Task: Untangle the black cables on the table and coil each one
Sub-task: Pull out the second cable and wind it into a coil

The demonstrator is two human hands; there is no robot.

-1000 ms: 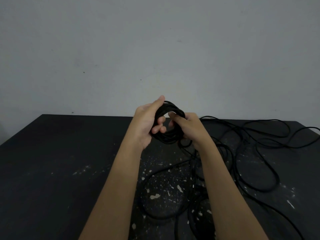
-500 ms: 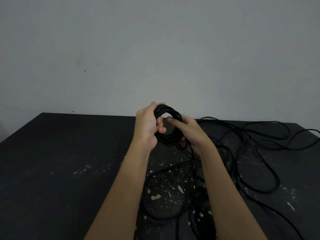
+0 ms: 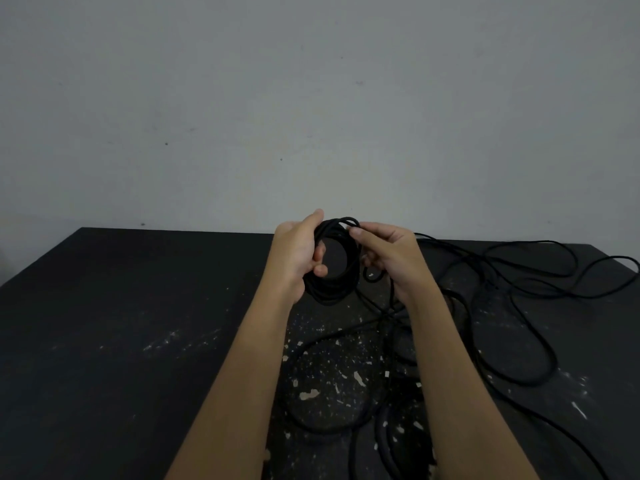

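Both forearms are bare and reach up from the lower edge of the view, converging over the middle of the table (image 3: 104, 306). The left hand (image 3: 298, 258) is raised above the tabletop with its back toward the camera. Its fingers are curled round the left side of the coil (image 3: 332, 289), the thumb lies along the top, and two fingertips show inside the ring. The grip looks firm and takes in the whole bundle. The right hand (image 3: 391, 258) is at the same height, just right of the coil. Its thumb and forefinger pinch the strands at the upper right edge, and the other fingers are curled under; whether they hold a separate strand cannot be told. The coil is a small black ring of several turns, held upright between the two hands and clear of the table. From under the right hand a strand drops to the loose cables (image 3: 526, 382), which sprawl in wide overlapping loops across the right half of the table and run back under the right forearm. The table is dark, with pale paint flecks (image 3: 308, 394) between the forearms. A plain grey wall (image 3: 311, 98) is behind.
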